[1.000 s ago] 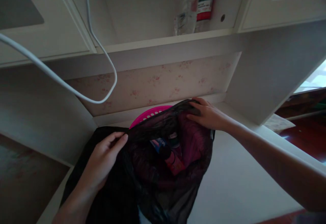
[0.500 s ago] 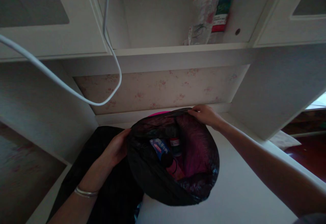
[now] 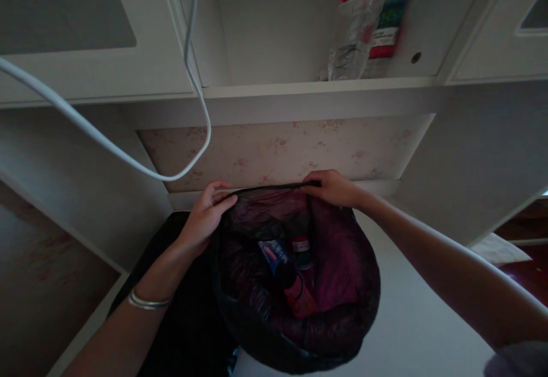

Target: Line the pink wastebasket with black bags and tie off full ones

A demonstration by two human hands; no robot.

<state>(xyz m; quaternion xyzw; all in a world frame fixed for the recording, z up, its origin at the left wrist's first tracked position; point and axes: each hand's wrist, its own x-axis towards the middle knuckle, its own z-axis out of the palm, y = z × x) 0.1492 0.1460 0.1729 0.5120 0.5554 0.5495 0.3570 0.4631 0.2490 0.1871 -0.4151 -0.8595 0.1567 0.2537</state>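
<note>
A black plastic bag (image 3: 295, 360) lines a round bin, its pink wall showing through the film. My left hand (image 3: 209, 211) pinches the bag's far-left rim between thumb and fingers. At the far rim, right of centre, my right hand (image 3: 331, 187) grips the bag's edge. Inside lie a blue box (image 3: 274, 253), a small bottle with a red-and-white label (image 3: 302, 251) and a pink container with a dark cap (image 3: 299, 297). The bin's base is hidden.
Black plastic (image 3: 188, 320) lies left of the bin on the white surface (image 3: 411, 308). A white cable (image 3: 107, 143) hangs in front at upper left. Overhead, an open shelf (image 3: 274, 88) holds a clear plastic bottle (image 3: 353, 40) and a red-and-green labelled bottle (image 3: 389, 23).
My left hand has moved up and right onto the far rim. My right hand has shifted slightly left along it. The bag's mouth now faces me more openly.
</note>
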